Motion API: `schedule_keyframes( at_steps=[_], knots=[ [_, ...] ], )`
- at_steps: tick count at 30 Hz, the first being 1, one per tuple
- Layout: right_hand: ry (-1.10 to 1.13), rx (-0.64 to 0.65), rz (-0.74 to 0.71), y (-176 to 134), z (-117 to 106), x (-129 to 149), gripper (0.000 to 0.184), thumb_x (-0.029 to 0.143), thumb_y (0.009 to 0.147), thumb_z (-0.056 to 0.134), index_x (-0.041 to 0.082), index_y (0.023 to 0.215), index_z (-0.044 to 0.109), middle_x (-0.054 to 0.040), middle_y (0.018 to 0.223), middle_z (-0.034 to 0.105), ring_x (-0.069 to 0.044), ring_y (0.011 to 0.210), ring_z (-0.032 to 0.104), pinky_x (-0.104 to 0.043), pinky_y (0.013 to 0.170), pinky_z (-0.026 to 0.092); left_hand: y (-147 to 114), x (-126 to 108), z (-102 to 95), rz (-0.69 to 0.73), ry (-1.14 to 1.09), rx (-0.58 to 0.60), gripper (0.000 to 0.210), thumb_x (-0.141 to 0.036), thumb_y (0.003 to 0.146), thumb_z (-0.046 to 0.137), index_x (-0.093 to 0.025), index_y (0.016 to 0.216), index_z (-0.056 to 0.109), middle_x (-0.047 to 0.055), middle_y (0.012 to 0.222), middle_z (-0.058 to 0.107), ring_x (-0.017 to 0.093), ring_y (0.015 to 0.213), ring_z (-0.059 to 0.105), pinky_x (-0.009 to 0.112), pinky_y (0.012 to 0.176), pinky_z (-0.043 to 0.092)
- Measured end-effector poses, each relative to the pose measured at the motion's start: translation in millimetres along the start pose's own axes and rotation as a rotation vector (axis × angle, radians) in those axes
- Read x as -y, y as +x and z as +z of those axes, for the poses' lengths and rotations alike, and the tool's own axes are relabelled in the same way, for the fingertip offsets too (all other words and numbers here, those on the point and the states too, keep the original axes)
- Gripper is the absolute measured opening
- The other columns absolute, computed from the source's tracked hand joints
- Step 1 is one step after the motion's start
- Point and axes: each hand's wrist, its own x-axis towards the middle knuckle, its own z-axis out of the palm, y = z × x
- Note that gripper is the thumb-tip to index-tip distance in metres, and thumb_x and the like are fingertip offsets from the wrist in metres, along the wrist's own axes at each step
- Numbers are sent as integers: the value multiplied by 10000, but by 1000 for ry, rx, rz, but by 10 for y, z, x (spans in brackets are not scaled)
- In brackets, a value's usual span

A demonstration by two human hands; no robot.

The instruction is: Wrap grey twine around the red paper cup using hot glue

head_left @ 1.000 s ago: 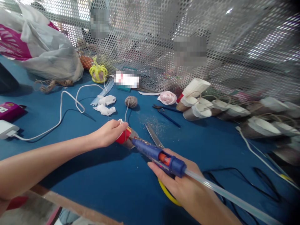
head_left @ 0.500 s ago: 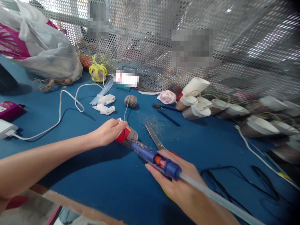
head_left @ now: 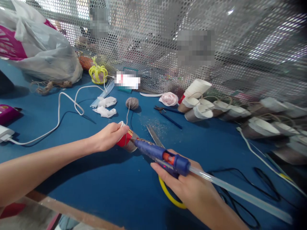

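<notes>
Closed around the rim end of a red paper cup [head_left: 123, 141], my left hand [head_left: 110, 135] keeps it tilted above the blue table. Grey yarn covers the cup's lower end, and a strand runs back to a small ball of yarn [head_left: 132, 103]. My right hand [head_left: 184, 185] grips a blue hot glue gun [head_left: 155, 152], whose nozzle is at the side of the cup; I cannot tell whether it touches. A clear glue stick [head_left: 240, 193] sticks out of the gun's rear. Scissors [head_left: 154, 135] with a yellow handle lie partly hidden under the gun and right hand.
Pliers [head_left: 169, 115], a pale pink ribbon roll [head_left: 169, 99] and crumpled white scraps [head_left: 105, 107] lie beyond my hands. Several wrapped cups [head_left: 199, 113] line the right side. A black cord [head_left: 242, 174] loops at right; a white cable [head_left: 59, 115] crosses the left. Perforated metal [head_left: 153, 41] stands behind.
The glue gun's rear has swung right and slightly up, with its nozzle higher on the cup. More of the scissors' yellow handle shows. My left hand still holds the cup.
</notes>
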Motion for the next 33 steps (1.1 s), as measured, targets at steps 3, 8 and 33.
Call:
schedule_keyframes(
  at_steps=[3,8,33],
  knots=[
    [-14,44,-10,-2,-9,-35,200,337,765,452,230,712,613,-36,619,631,-164,518,599,-241,469,485,-7,-5,-8,7,-2,21,449,-459,766,317,-93,675,561,-2,513,478,92,463,381,211,436,300],
    [-40,-72,30,-17,68,-108,253,397,764,443,230,736,631,-29,532,604,-179,497,591,-266,478,485,-13,-18,-11,0,-13,46,442,-454,769,312,-98,665,553,-9,503,463,89,460,370,211,439,298],
    [97,113,-23,-74,135,-58,79,290,753,519,223,718,494,18,635,563,-112,548,538,-217,526,446,1,-19,-1,-65,-90,30,431,-456,772,316,-103,662,537,-18,515,448,79,461,350,207,464,305]
  ],
)
